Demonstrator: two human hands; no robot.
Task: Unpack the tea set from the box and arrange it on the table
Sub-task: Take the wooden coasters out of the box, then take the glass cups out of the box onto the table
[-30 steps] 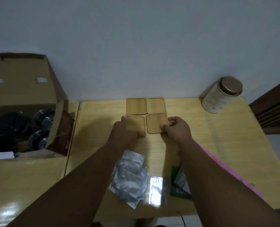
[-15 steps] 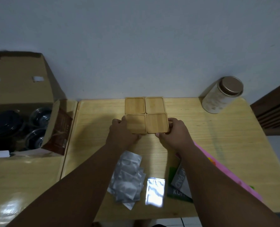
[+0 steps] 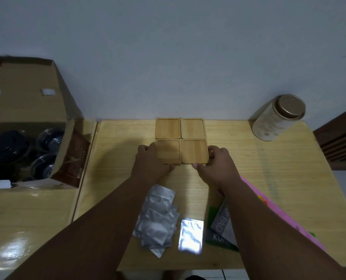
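Note:
Several square wooden coasters lie in a two-by-two block on the wooden table (image 3: pixel 248 174), near the wall. My left hand (image 3: pixel 149 164) grips the left edge of the near left coaster (image 3: pixel 169 151). My right hand (image 3: pixel 216 164) holds the right and front edge of the near right coaster (image 3: pixel 194 151). The far left coaster (image 3: pixel 167 128) and far right coaster (image 3: pixel 192 128) lie untouched behind them. An open cardboard box (image 3: pixel 24 102) stands at the left, with a dark teapot (image 3: pixel 5 148) and glass cups (image 3: pixel 46 156) inside.
A pile of silver foil packets (image 3: pixel 158 217) and a single foil packet (image 3: pixel 190 235) lie between my forearms. Green and grey packaging (image 3: pixel 218 225) and a pink sheet (image 3: pixel 269 211) rest under my right arm. A round tin (image 3: pixel 277 118) stands at the far right.
Both hands slid from the tops of the two near coasters to their outer edges, and the near coasters moved together and up against the far pair.

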